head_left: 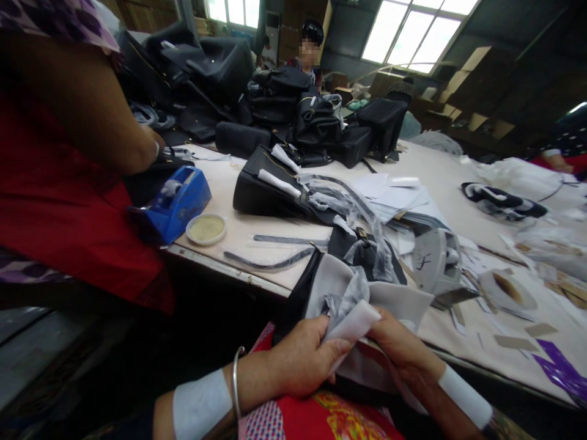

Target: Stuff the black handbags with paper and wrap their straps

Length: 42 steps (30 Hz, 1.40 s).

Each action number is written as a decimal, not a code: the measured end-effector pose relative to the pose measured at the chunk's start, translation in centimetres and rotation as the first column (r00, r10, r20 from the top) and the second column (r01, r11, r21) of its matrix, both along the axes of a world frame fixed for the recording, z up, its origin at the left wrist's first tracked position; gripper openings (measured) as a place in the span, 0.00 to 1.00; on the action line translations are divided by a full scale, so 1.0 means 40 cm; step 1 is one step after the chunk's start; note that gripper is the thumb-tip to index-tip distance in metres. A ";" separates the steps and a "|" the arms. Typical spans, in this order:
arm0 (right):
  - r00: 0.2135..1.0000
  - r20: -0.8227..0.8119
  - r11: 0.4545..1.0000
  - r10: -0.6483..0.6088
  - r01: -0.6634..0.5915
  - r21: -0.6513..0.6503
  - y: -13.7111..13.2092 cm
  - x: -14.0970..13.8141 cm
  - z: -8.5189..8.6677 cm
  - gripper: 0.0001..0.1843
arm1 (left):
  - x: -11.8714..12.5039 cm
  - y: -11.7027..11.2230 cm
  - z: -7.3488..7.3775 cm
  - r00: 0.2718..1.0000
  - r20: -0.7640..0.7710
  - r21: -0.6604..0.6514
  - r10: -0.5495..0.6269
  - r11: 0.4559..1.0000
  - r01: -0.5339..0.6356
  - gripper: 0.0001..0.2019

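My left hand (300,357) is closed around a piece of white wrapping paper (355,324) at the table's near edge. My right hand (398,345) grips the same paper from the right. The paper lies against a grey padded bag part (398,299) with crumpled clear plastic (343,299) on it. A black bag with straps (367,250) rests just behind. Both my wrists wear white bands, and the left one also carries a metal bangle.
A co-worker in red (64,183) stands at the left, arm over the table. A blue tape dispenser (178,205) and a round dish (206,229) sit near the edge. A grey tape dispenser (435,263) stands to the right. Black bags (284,104) pile up behind. Another person stands beyond them.
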State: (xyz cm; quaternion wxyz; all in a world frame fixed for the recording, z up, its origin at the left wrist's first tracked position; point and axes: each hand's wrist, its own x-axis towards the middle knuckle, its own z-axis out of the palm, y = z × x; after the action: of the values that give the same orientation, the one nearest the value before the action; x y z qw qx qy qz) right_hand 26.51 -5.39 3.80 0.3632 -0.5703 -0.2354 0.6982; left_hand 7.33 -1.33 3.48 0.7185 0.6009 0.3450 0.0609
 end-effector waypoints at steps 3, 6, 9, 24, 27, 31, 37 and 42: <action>0.990 -0.098 0.995 -0.100 0.097 -0.031 -0.015 -0.017 -0.014 0.18 | -0.001 -0.004 -0.008 1.000 0.008 0.009 0.001 1.000 -0.001 0.14; 0.962 -0.185 0.980 -0.200 0.194 -0.049 -0.028 -0.024 -0.035 0.19 | -0.001 -0.008 -0.013 1.000 0.031 0.013 -0.003 1.000 0.002 0.13; 0.933 -0.257 0.967 -0.253 0.234 -0.103 -0.035 -0.029 -0.051 0.24 | -0.003 -0.008 -0.007 1.000 0.023 0.011 0.002 1.000 -0.002 0.13; 0.997 0.075 0.990 -0.011 0.000 0.140 -0.047 0.006 -0.025 0.20 | 0.005 -0.001 0.007 0.999 0.015 -0.041 -0.047 0.998 0.048 0.13; 0.952 0.255 0.948 0.166 -0.226 0.224 -0.019 0.040 -0.004 0.16 | 0.010 0.000 0.000 0.998 -0.051 -0.070 -0.028 0.997 0.024 0.13; 0.920 0.328 0.905 0.213 -0.312 0.288 -0.005 0.058 -0.010 0.16 | 0.010 0.002 -0.005 0.999 0.014 -0.113 -0.049 0.992 0.050 0.13; 0.875 0.459 0.890 0.156 -0.326 0.319 0.000 0.029 -0.019 0.14 | 0.013 -0.002 -0.003 1.000 -0.004 -0.119 0.016 0.993 -0.016 0.15; 0.804 0.566 0.895 0.186 -0.376 0.241 -0.003 0.045 0.023 0.12 | 0.020 -0.009 0.014 0.997 -0.030 -0.075 0.067 0.995 -0.069 0.15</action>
State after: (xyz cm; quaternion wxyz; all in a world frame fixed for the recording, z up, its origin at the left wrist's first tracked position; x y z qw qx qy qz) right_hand 28.31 -5.50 4.73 0.2682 -0.6260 -0.5265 0.5089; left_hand 8.12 -1.67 4.02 0.7336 0.5617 0.3771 0.0639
